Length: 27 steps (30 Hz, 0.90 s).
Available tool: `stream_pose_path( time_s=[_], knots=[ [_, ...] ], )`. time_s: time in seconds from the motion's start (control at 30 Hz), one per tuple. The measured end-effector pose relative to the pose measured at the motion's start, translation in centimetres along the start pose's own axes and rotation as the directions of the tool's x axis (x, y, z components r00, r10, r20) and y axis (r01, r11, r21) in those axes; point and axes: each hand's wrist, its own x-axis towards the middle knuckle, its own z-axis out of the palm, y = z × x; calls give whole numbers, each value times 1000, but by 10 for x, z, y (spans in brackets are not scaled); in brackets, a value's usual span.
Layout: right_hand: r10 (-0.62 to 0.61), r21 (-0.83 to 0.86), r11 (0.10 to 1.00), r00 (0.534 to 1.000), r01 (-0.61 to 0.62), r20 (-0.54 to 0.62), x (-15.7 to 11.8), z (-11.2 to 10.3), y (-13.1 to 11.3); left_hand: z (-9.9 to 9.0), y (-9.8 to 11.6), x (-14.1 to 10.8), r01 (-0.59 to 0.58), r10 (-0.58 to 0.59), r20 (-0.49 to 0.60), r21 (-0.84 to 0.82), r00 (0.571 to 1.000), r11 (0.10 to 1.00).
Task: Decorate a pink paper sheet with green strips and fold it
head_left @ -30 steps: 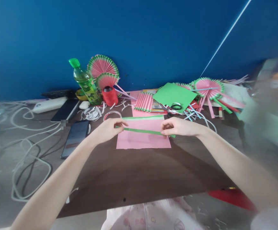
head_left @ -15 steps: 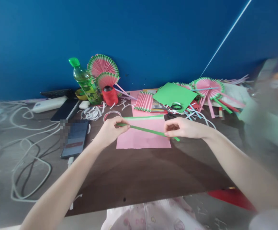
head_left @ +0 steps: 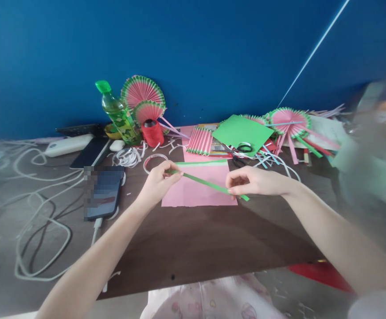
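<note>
Left of the left fingers, well apart from them, I see a dark phone, partly pixelated on my feed, with a white plug at its near end. Farther left I have pale cables in loops. Beyond those fingers and leftward, I make out a tilted, green-capped bottle beside a red spool; farthest beyond, a blue wall.
</note>
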Motion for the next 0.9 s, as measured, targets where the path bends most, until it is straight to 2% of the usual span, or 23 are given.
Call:
stream_pose_path(
  time_s=[0.17,0.3,0.43,0.53,0.63,0.7,0.8,0.87,0.9],
  knots=[
    [-2,7,1000,1000,3,-26,1,-2,-2,1,-7,3,-14,16,-25,82,1000,997],
    [52,-25,998,994,-55,-96,6,-4,3,-5,-10,8,-11,2,57,144,998,989],
    [114,46,993,991,-111,-75,11,-2,6,-12,-5,11,-25,14,50,228,999,973],
    [112,86,991,991,-106,-71,13,-3,5,-14,-1,13,-66,59,34,283,998,957],
    [105,104,990,992,-98,-65,13,-4,7,-16,-4,18,-46,49,-2,278,999,959],
    [76,142,988,994,-64,-82,13,-3,10,-17,-11,22,-17,25,-40,193,999,981],
    [15,240,970,974,40,-226,16,1,15,-14,-19,24,1,-4,-170,-17,985,1000],
    [-9,296,947,930,126,-367,21,4,17,-10,-17,22,8,-29,-274,-80,961,997],
    [-22,317,932,900,177,-436,24,5,17,-8,-13,20,17,-42,-279,-89,959,996]
  ],
)
